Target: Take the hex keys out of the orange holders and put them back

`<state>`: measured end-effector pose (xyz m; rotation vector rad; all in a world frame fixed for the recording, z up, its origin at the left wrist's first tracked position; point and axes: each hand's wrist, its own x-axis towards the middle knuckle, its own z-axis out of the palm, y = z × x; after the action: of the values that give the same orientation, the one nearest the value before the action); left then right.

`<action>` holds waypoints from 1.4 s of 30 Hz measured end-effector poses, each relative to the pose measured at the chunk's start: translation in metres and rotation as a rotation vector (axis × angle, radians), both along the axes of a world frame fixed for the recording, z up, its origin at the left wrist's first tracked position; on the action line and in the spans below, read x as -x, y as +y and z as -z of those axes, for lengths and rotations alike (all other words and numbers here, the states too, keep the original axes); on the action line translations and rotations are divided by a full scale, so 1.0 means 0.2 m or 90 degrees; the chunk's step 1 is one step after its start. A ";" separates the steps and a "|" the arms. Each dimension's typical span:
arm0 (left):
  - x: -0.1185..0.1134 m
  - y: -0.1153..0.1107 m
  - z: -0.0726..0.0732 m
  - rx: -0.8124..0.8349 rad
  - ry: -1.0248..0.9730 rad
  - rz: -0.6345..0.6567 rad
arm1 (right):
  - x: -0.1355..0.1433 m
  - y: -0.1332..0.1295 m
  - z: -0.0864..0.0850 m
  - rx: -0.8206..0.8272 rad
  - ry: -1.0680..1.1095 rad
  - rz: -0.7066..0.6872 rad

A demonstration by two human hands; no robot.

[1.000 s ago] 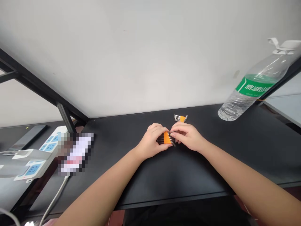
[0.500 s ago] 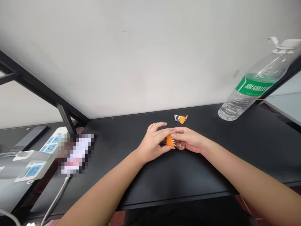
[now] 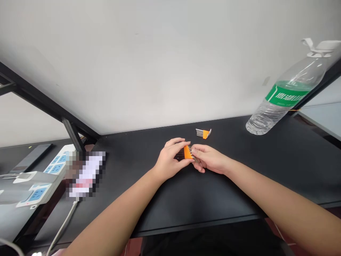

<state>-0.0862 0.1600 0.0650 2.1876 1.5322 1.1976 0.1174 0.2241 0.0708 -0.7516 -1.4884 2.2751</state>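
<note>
An orange holder with a row of metal hex keys point(image 3: 188, 152) is between my two hands, just above the black desk point(image 3: 213, 199). My left hand point(image 3: 172, 158) grips its orange part from the left, thumb below and fingers above. The thumb and fingers of my right hand point(image 3: 209, 158) pinch the metal ends on the right side. Behind the hands a second, similar orange holder with metal keys point(image 3: 206, 134) lies on the desk, touched by neither hand. My left hand partly covers the long ends of the held set.
A large clear bottle with a green label point(image 3: 287, 93) stands at the back right. On the left are a phone with a blurred screen point(image 3: 87, 174) on a white cable, a white power strip point(image 3: 57, 167) with plugs, and a dark flat device point(image 3: 33, 158).
The held hex key set has shifted slightly left and turned, and more of its orange part shows. My right fingers have slid off the orange part toward the metal ends.
</note>
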 end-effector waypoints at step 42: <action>0.06 0.07 0.01 0.093 0.331 0.062 | -0.10 0.13 -0.01 -0.768 -0.278 -0.107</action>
<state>-0.0979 0.1744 0.0634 2.5608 1.5975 0.4837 0.1379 0.2497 0.0719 -0.7095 -2.6976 0.8872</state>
